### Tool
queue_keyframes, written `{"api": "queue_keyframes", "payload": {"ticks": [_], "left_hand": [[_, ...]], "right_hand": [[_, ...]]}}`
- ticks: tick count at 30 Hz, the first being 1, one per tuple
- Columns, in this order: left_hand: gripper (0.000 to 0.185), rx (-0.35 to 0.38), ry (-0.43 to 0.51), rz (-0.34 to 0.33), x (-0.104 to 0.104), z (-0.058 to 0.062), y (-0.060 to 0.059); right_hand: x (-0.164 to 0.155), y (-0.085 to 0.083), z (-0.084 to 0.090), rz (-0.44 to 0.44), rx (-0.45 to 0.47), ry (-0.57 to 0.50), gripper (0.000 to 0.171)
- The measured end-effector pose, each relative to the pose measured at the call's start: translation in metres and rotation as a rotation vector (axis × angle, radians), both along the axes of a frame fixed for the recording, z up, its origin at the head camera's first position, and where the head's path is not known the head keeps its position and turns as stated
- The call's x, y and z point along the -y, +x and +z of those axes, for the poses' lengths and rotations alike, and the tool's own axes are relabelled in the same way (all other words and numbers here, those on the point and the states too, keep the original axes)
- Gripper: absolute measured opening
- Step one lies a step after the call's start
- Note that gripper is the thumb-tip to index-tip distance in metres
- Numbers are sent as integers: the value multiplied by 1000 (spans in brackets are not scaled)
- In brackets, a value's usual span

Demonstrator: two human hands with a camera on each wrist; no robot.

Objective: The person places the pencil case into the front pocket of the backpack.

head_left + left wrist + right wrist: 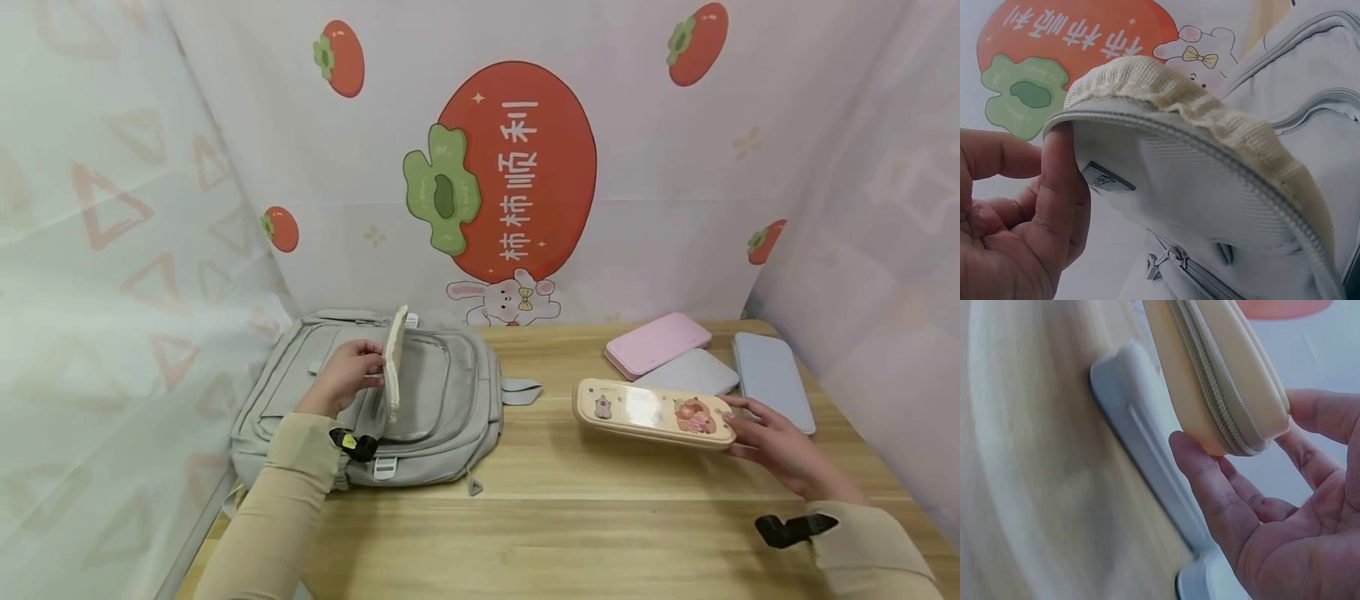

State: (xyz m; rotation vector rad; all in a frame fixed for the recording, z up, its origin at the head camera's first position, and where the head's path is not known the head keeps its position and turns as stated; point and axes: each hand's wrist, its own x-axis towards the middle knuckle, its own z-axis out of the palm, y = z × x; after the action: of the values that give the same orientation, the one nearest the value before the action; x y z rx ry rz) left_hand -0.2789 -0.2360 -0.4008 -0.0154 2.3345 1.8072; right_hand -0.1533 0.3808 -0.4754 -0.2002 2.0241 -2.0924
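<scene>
A grey backpack lies flat on the left of the wooden table. My left hand pinches the cream-trimmed pocket flap and holds it upright. In the left wrist view my thumb and fingers of the left hand grip the flap at its zipper edge. My right hand holds the right end of a cream pencil case with cartoon pictures, just above the table. In the right wrist view the right hand clasps the case's zippered end.
Behind the cream case lie a pink case, a grey case and a blue-grey case at the right rear; the grey case also shows under my right hand. Printed cloth walls close in the table on three sides.
</scene>
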Motion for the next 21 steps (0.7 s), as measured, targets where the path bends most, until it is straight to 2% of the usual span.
{"api": "queue_keyframes", "payload": {"ticks": [4, 11, 14, 21], "left_hand": [[18, -8, 36, 5, 5, 2, -1], [14, 8, 97, 18, 6, -2, -1], [14, 2, 101, 28, 7, -2, 0], [13, -2, 142, 2, 10, 3, 0]], "right_hand": [[15, -8, 6, -17, -5, 16, 39], [47, -18, 14, -121, 55, 113, 22], [61, -25, 17, -132, 64, 148, 26], [84, -40, 21, -116, 76, 117, 26]]}}
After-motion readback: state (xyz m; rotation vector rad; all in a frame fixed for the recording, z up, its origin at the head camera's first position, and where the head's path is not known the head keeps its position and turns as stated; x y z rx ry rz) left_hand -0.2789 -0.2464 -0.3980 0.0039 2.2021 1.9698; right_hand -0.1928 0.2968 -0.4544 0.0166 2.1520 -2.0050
